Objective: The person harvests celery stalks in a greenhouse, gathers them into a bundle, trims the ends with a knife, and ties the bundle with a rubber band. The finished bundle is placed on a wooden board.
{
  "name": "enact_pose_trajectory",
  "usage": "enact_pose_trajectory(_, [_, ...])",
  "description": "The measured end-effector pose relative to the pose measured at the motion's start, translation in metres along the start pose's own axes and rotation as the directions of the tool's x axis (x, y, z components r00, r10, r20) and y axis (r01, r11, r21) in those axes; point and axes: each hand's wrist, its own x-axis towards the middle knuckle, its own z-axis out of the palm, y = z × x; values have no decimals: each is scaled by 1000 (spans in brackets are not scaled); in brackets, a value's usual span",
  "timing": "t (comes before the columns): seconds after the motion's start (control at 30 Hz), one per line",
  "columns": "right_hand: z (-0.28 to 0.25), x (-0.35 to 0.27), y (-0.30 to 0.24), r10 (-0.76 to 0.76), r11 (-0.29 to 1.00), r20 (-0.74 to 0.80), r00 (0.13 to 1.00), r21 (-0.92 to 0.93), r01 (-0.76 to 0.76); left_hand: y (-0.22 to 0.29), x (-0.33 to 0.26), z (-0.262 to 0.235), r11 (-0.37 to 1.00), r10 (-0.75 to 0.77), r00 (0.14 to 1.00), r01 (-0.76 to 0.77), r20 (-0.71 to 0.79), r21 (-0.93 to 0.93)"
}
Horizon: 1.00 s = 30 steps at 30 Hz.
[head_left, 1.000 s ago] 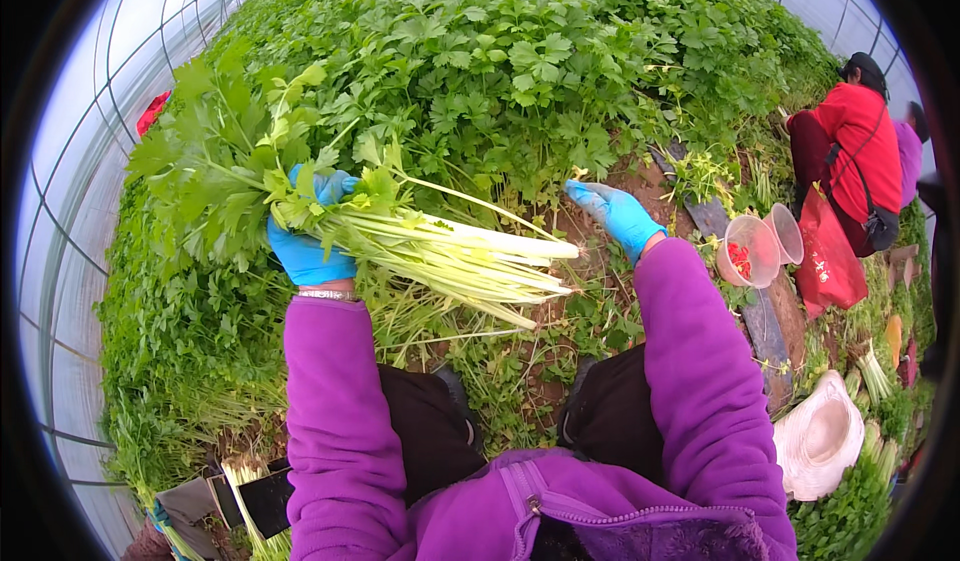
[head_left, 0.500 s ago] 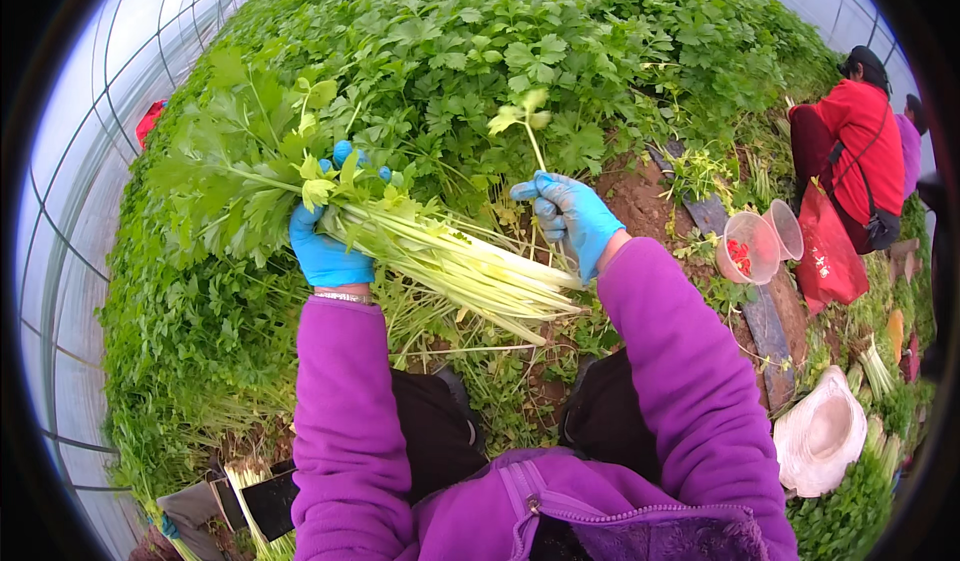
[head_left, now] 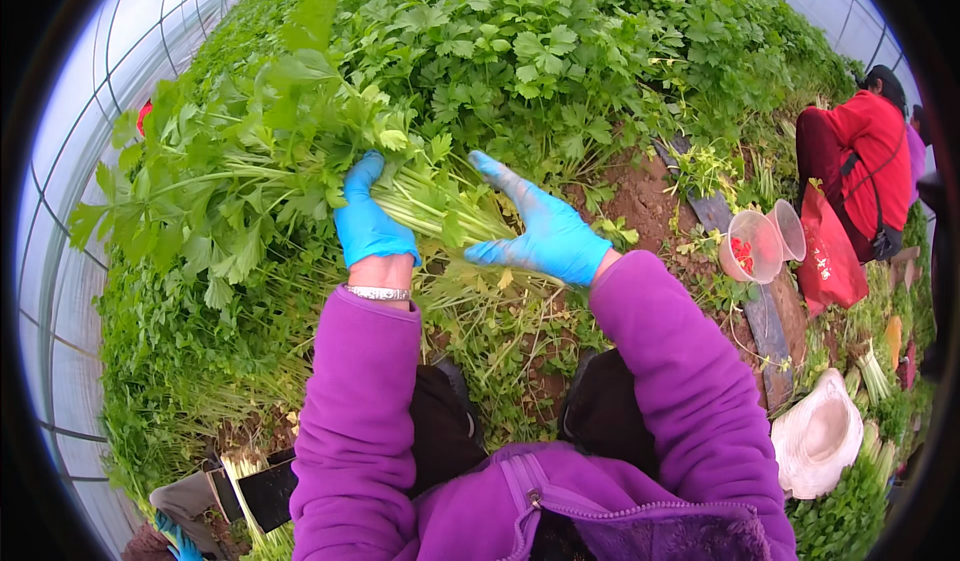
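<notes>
Here, left fingers (head_left: 367,167) grip the celery bunch (head_left: 290,169), right fingers (head_left: 500,174) (also blue-gloved) spread around its stalks (head_left: 440,206)

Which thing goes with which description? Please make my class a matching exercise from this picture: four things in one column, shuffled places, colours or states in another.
Things
1. Left hand
2. Right hand
3. Hat
4. Cups

Descriptions
A. See-through, side by side
B. Spread open
C. Pale, lying at the picture's lower right
D. Gripping the celery

Right pairs: 1-D, 2-B, 3-C, 4-A
</notes>
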Motion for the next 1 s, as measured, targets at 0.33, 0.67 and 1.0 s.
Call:
enact_pose_trajectory(0.33, [2, -5, 24, 148, 657, 303, 942, 681, -322, 16, 9, -20, 902, -394, 737, 197, 548, 384])
enact_pose_trajectory(0.67, [-5, 4, 34, 243, 836, 497, 833, 328, -439, -2, 12, -13, 916, -344, 893, 249, 292, 316])
enact_pose_trajectory(1.0, [-56, -3, 29, 62, 619, 315, 947, 732, -284, 35, 25, -22, 963, -239, 971, 241, -31, 125])
